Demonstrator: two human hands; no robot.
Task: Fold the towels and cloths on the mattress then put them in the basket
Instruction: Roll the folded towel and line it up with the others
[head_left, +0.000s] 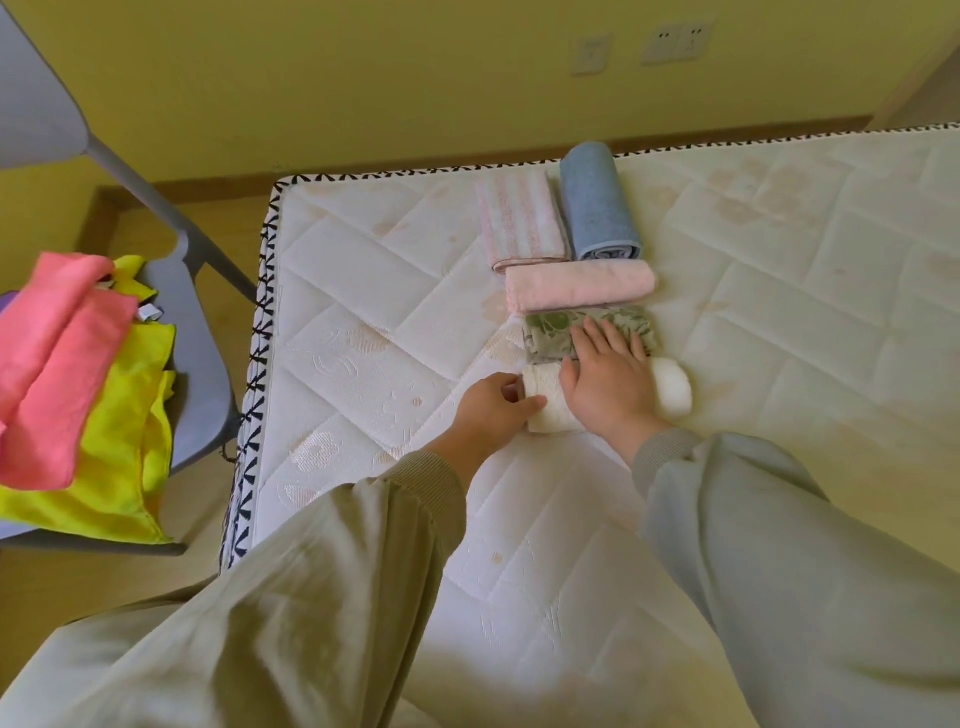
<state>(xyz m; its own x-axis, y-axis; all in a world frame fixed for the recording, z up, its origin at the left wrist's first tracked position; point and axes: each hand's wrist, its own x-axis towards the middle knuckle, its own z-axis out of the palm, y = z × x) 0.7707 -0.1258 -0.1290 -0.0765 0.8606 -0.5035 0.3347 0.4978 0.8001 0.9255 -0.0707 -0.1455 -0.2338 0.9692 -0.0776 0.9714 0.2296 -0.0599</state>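
White towel roll (672, 389) on the mattress (363, 322), both our grips on it

Our left grip (491, 405) pinches the roll's left end, and our right grip (610, 382) lies flat across its middle, fingers straight. Just beyond the roll is a green patterned cloth (545, 332), then a pink roll (579, 286), then a striped cloth (519, 218) and blue roll (597, 208). A chair (202, 364) stands well left.

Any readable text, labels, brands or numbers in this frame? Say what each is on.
No readable text anywhere.
Tag on yellow cloth: too small and blurred to read.
Sockets: no legible marks.
Mattress: woven motifs only, no letters.
White towel: no label showing.
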